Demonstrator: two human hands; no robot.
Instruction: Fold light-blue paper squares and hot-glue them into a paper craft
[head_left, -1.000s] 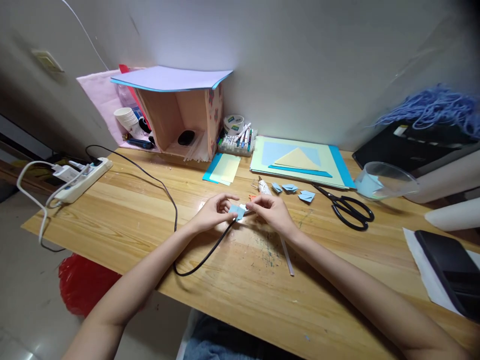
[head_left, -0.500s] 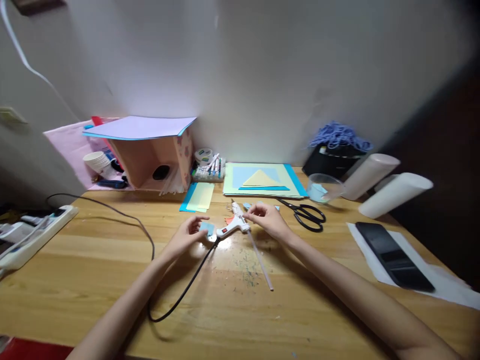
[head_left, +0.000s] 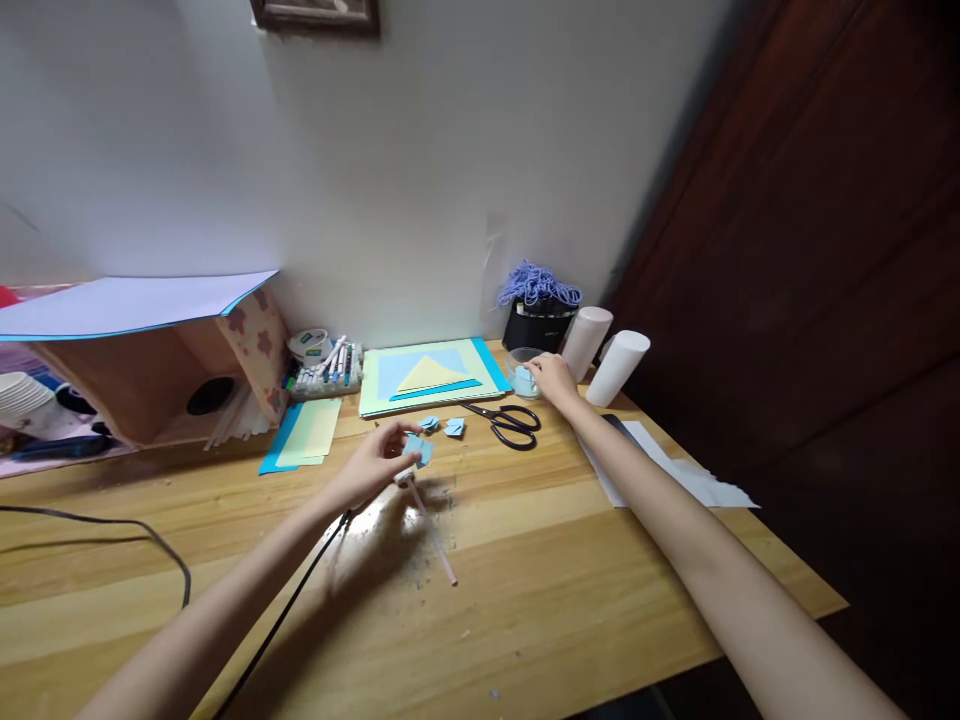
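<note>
Head cam's got the good angle: the left hand [head_left: 375,465] has its grip pinching a paper piece [head_left: 421,452], small, pale blue and kinda squarish, with what looks like a fold line. It's held up off the counter [head_left: 525,600], above the glue stick [head_left: 435,538] poking out of the glue gun [head_left: 403,479]. Right hand [head_left: 556,378] is over at the clear bowl [head_left: 516,358], fingertips by the blue paper [head_left: 523,384] inside; can't tell if that grip is closed on anything.

Half a second ago the right hand was beside the gun, so it's gone way over. The left one has shifted too: it was left of the gun, now it blocks most of it. Same paper piece still pinched, though.
</note>
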